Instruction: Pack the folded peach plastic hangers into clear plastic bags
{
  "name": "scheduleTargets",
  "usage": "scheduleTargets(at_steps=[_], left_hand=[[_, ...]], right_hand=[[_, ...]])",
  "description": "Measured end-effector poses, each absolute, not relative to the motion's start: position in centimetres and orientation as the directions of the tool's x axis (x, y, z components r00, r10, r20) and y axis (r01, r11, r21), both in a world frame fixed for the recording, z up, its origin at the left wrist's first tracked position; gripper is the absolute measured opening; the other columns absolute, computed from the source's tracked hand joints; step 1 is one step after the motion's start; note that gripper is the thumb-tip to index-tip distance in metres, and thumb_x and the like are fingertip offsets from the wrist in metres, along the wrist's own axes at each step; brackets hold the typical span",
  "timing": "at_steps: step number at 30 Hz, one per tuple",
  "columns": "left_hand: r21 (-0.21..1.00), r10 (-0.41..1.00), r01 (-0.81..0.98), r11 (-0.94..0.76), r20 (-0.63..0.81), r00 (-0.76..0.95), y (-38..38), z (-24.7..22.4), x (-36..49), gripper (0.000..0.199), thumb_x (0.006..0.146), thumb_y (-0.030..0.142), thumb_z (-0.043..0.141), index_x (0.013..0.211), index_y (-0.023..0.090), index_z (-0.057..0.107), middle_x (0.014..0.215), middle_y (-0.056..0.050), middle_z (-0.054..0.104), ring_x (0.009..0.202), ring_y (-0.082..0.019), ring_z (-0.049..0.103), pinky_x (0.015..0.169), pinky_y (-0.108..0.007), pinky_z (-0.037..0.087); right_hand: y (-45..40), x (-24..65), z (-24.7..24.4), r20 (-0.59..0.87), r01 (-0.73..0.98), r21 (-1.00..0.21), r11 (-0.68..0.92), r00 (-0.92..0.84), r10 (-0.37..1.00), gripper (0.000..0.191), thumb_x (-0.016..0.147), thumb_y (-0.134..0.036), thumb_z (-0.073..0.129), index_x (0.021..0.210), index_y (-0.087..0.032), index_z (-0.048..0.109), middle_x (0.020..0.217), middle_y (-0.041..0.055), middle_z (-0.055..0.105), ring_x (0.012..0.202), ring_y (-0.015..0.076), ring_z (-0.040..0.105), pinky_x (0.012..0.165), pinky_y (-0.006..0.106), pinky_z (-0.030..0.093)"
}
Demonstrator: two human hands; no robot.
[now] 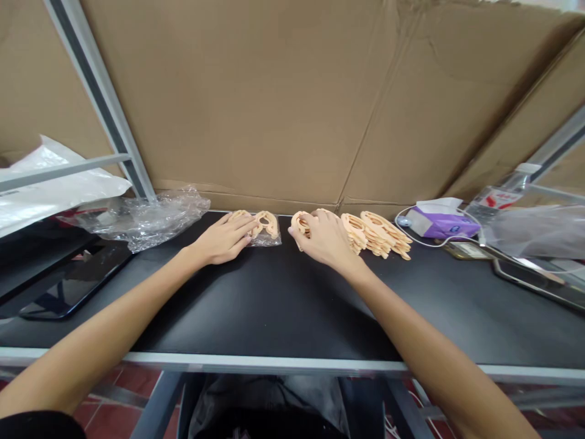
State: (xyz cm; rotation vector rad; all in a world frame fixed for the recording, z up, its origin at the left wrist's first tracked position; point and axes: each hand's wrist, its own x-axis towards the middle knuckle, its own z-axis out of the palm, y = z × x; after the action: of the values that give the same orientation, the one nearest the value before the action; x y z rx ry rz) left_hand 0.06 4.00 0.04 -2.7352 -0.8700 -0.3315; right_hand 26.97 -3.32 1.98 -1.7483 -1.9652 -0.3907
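Two-handed, touches pale cut-out pieces (pixel 265 223) near the back of the black tabletop (pixel 256 305): left hand (pixel 225 239) with fingers slightly spread, right hand (pixel 331 241) with fingers curved; cannot tell whether gripping. Could spill the uneven row (pixel 381 235) at right through a sideways nudge, or slide pieces at left on slippery clear film (pixel 267 241). Shows two rings at left, roughly four stacks at right, layers uncountable; one purple tissue pack (pixel 445 225), one bottle (pixel 503 194).

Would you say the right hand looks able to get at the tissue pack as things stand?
Probably yes: the right hand would pass over the pieces, and only a white cable loops around the tissue pack.
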Motion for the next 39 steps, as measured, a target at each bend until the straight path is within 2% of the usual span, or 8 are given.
scheduleTargets(at_steps=[5, 10, 23, 26, 28, 31, 35, 39], left_hand=[[-0.24, 0.487, 0.59, -0.771, 0.375, 0.789, 1.9, 0.4, 1.4, 0.043, 0.105, 0.034, 0.034, 0.136, 0.014, 0.056, 0.142, -0.016, 0.055, 0.136, -0.031, 0.046, 0.115, -0.05, 0.033], [-0.238, 0.523, 0.604, -0.761, 0.326, 0.788, 1.6, -0.2, 2.1, 0.034, 0.104, 0.034, 0.037, 0.115, 0.018, 0.065, 0.115, -0.013, 0.064, 0.111, -0.029, 0.061, 0.101, -0.046, 0.046], [-0.213, 0.545, 0.64, -0.738, 0.371, 0.752, 1.5, 1.0, 1.6, 0.034, 0.103, 0.033, 0.041, 0.123, 0.018, 0.063, 0.128, -0.013, 0.059, 0.118, -0.029, 0.056, 0.099, -0.043, 0.047], [-0.192, 0.601, 0.786, -0.588, 0.546, 0.584, 1.0, 3.7, -0.3, 0.031, 0.097, 0.036, 0.053, 0.119, 0.016, 0.064, 0.127, -0.014, 0.06, 0.118, -0.031, 0.055, 0.102, -0.046, 0.044], [-0.163, 0.62, 0.893, -0.42, 0.667, 0.413, 0.2, 5.4, -2.2, 0.043, 0.093, 0.042, 0.06, 0.125, 0.014, 0.06, 0.131, -0.015, 0.057, 0.125, -0.036, 0.05, 0.106, -0.052, 0.039], [-0.126, 0.651, 0.948, -0.291, 0.701, 0.293, -0.6, 6.4, -5.6, 0.056, 0.098, 0.051, 0.052, 0.135, 0.009, 0.05, 0.132, -0.014, 0.056, 0.129, -0.037, 0.046, 0.107, -0.056, 0.038], [-0.181, 0.669, 0.952, -0.246, 0.679, 0.302, -0.6, 5.5, -8.6, 0.035, 0.102, 0.042, 0.046, 0.099, 0.014, 0.068, 0.104, -0.008, 0.07, 0.11, -0.032, 0.06, 0.095, -0.053, 0.049], [-0.193, 0.562, 0.932, -0.306, 0.754, 0.34, -2.1, 4.9, -8.7, 0.025, 0.103, 0.033, 0.048, 0.105, 0.021, 0.069, 0.108, -0.001, 0.073, 0.104, -0.023, 0.062, 0.095, -0.047, 0.05]], right_hand=[[-3.9, 26.9, 0.7, 0.539, 0.992, -0.047, 0.116, -0.073, 0.839, 0.05, 0.091, -0.053, 0.058, 0.126, -0.017, 0.061, 0.128, 0.0197, 0.062, 0.119, 0.0386, 0.055, 0.101, 0.051, 0.036], [-3.4, 27.3, 0.3, 0.517, 0.991, -0.083, 0.105, -0.047, 0.855, 0.053, 0.09, -0.053, 0.057, 0.129, -0.017, 0.058, 0.128, 0.0201, 0.062, 0.117, 0.0393, 0.057, 0.1, 0.052, 0.038], [-3.1, 27.5, -0.2, 0.519, 0.991, -0.098, 0.093, -0.029, 0.854, 0.056, 0.092, -0.054, 0.054, 0.133, -0.017, 0.056, 0.129, 0.02, 0.062, 0.118, 0.0372, 0.056, 0.1, 0.05, 0.036], [-3.1, 27.6, -0.2, 0.537, 0.989, -0.1, 0.105, -0.035, 0.843, 0.054, 0.092, -0.054, 0.054, 0.133, -0.018, 0.057, 0.128, 0.0195, 0.063, 0.118, 0.0369, 0.056, 0.1, 0.049, 0.036], [-3.2, 27.6, -0.2, 0.551, 0.989, -0.097, 0.113, -0.041, 0.833, 0.054, 0.092, -0.052, 0.055, 0.132, -0.017, 0.058, 0.127, 0.0196, 0.063, 0.119, 0.0368, 0.056, 0.1, 0.049, 0.035], [-3.3, 27.5, -0.1, 0.562, 0.989, -0.091, 0.117, -0.046, 0.826, 0.054, 0.092, -0.052, 0.055, 0.132, -0.016, 0.059, 0.127, 0.0201, 0.063, 0.119, 0.0369, 0.055, 0.1, 0.049, 0.035], [-3.4, 27.4, 0.1, 0.589, 0.986, -0.093, 0.138, -0.058, 0.806, 0.051, 0.092, -0.05, 0.057, 0.129, -0.016, 0.061, 0.129, 0.0197, 0.062, 0.12, 0.0367, 0.054, 0.102, 0.049, 0.036], [-3.7, 27.2, 0.4, 0.679, 0.969, -0.116, 0.217, -0.082, 0.73, 0.044, 0.095, -0.045, 0.053, 0.126, -0.015, 0.063, 0.131, 0.0191, 0.061, 0.122, 0.0359, 0.052, 0.106, 0.051, 0.034]])
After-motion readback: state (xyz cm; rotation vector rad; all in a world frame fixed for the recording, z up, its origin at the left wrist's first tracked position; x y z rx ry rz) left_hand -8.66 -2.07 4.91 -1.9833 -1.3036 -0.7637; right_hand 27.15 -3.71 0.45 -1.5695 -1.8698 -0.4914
